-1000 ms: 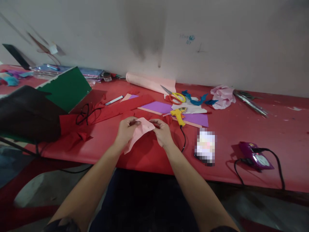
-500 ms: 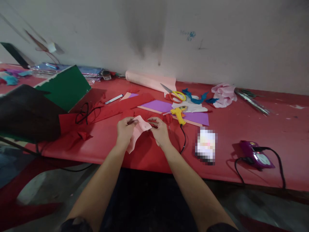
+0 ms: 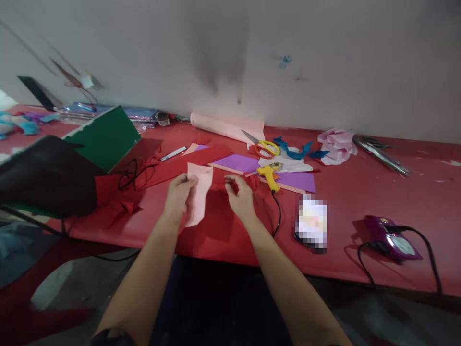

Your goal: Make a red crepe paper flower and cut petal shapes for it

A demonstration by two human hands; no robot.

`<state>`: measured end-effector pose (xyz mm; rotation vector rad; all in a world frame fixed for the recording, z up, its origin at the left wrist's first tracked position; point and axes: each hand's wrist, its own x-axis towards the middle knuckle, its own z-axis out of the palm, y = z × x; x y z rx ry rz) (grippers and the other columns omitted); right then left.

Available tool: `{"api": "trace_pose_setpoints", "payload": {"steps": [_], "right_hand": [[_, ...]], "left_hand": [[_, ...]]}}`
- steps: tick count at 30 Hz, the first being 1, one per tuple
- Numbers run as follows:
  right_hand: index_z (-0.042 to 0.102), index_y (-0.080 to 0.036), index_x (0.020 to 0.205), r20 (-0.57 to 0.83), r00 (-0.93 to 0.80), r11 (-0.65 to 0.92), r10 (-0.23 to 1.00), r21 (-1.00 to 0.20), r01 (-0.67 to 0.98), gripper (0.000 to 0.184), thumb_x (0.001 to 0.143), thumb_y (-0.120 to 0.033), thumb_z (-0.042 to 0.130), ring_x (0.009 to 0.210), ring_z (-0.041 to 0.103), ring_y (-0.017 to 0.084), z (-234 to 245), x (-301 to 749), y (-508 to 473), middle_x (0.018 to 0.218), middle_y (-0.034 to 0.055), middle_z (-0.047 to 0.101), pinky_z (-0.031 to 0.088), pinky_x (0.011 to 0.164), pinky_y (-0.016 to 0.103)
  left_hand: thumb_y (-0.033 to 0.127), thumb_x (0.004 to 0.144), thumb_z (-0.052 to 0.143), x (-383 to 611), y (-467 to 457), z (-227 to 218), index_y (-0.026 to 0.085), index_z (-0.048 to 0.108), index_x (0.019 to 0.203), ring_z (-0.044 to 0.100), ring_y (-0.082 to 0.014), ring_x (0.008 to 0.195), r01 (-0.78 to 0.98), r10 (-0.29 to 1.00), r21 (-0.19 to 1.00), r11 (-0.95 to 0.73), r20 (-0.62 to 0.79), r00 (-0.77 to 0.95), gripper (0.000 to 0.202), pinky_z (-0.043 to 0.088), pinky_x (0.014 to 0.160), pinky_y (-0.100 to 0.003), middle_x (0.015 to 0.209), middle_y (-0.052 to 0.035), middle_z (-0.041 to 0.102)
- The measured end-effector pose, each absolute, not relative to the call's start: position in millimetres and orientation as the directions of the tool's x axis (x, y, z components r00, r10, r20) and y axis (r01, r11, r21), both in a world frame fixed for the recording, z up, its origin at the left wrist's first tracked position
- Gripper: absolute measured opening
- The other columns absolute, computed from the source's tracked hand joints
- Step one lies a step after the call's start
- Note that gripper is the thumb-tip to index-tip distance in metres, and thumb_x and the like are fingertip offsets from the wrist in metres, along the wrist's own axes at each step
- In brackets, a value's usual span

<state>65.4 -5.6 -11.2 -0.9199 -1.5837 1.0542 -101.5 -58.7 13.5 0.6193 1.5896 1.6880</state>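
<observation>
A strip of pale pink crepe paper (image 3: 199, 196) is pinched along its left side by my left hand (image 3: 179, 194), thumb on top. It hangs over the red tabletop, its right edge loose. My right hand (image 3: 240, 196) is apart from the strip, to its right, with thumb and fingers curved and parted and nothing visible between them. Beyond that hand lies a yellow hot glue gun (image 3: 268, 175), its cord running toward the front edge. Scissors (image 3: 265, 145) with yellow and orange handles rest behind the glue gun.
A pink paper roll (image 3: 226, 126) lies by the wall. Purple sheets (image 3: 237, 163), a pen (image 3: 174, 154) and red paper (image 3: 187, 163) are spread around. A blurred-out phone-like object (image 3: 311, 223) and a purple power box (image 3: 392, 239) with cords sit right. A green board (image 3: 108, 137) leans left.
My right hand has let go of the pink paper and moved slightly right. The paper, bent between both hands before, now lies flatter in my left hand. The camera view has shifted slightly.
</observation>
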Motion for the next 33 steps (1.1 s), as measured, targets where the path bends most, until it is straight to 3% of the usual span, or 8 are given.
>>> {"api": "trace_pose_setpoints", "payload": {"steps": [3,7,11,14,16,19,23,33], "right_hand": [[0.066,-0.027,0.114,0.318,-0.340,0.362,0.885,-0.929,0.073,0.045,0.071,-0.014,0.061,0.124,0.053,0.023,-9,67,7,0.125,0.0028,0.065,0.034,0.112,0.043],[0.073,-0.024,0.096,0.317,-0.196,0.354,0.928,-0.914,0.196,0.023,0.078,-0.023,0.058,0.110,0.061,0.026,-9,76,16,0.107,0.0053,0.072,0.039,0.105,0.045],[0.072,-0.019,0.092,0.276,0.028,0.258,0.961,-0.928,0.268,0.023,0.081,-0.032,0.056,0.085,0.066,0.025,-12,89,12,0.090,0.0085,0.073,0.049,0.086,0.042],[0.072,-0.018,0.089,0.353,0.009,0.314,0.936,-0.845,0.432,0.024,0.077,-0.021,0.051,0.089,0.063,0.026,-14,93,8,0.091,0.0095,0.072,0.045,0.089,0.043],[0.071,-0.018,0.080,0.379,-0.102,0.369,0.920,-0.745,0.556,0.025,0.071,-0.013,0.049,0.089,0.061,0.026,-14,91,5,0.087,0.0089,0.072,0.042,0.092,0.043],[0.072,-0.017,0.080,0.348,-0.254,0.425,0.902,-0.623,0.657,0.026,0.067,-0.010,0.051,0.087,0.059,0.025,-14,84,0,0.087,0.0082,0.071,0.040,0.091,0.042],[0.071,-0.016,0.102,0.361,-0.273,0.438,0.892,-0.537,0.721,0.038,0.068,-0.012,0.054,0.095,0.056,0.028,-18,79,-1,0.102,0.0107,0.070,0.040,0.092,0.042],[0.069,-0.015,0.107,0.321,-0.287,0.424,0.902,-0.538,0.729,0.035,0.075,-0.015,0.054,0.093,0.059,0.026,-25,78,3,0.103,0.0106,0.072,0.040,0.094,0.041]], "left_hand": [[0.031,0.054,0.077,-96,-55,6,0.017,0.060,0.071,0.051,-0.0100,0.050,-0.323,0.825,0.944,0.059,-0.228,-0.517,0.028,0.041,0.051,-0.023,0.057,0.0027,0.056],[0.037,0.056,0.077,-101,-56,-2,0.018,0.061,0.079,0.056,-0.0132,0.054,-0.320,0.840,0.947,0.034,-0.200,-0.504,0.034,0.044,0.054,-0.025,0.063,0.0003,0.062],[0.034,0.070,0.066,-141,-60,0,0.019,0.052,0.065,0.050,-0.0109,0.054,0.166,0.735,0.983,0.079,0.055,-0.676,0.022,0.037,0.053,-0.022,0.057,0.0034,0.051],[0.023,0.077,0.061,-185,-57,17,0.018,0.055,0.065,0.056,-0.0179,0.065,0.538,0.672,0.782,0.316,0.216,-0.709,0.014,0.042,0.062,-0.029,0.061,-0.0005,0.052],[0.017,0.078,0.059,-203,-52,31,0.017,0.062,0.084,0.059,-0.0266,0.088,0.586,0.608,0.721,0.370,0.290,-0.739,0.007,0.044,0.079,-0.038,0.082,-0.0087,0.062],[0.018,0.079,0.060,-194,-41,44,0.016,0.060,0.117,0.048,-0.0362,0.117,0.756,0.527,0.489,0.436,0.542,-0.655,0.038,0.038,0.097,-0.050,0.122,-0.0188,0.056],[0.016,0.085,0.052,-133,-26,24,0.021,0.070,0.107,0.062,-0.0234,0.094,0.849,0.902,0.519,0.101,0.313,-0.299,0.028,0.048,0.090,-0.037,0.101,-0.0096,0.067],[0.021,0.083,0.059,-67,6,-18,0.021,0.073,0.108,0.057,-0.0286,0.100,0.880,0.961,0.475,-0.006,0.246,-0.126,0.029,0.043,0.097,-0.045,0.099,-0.0125,0.067]]}}
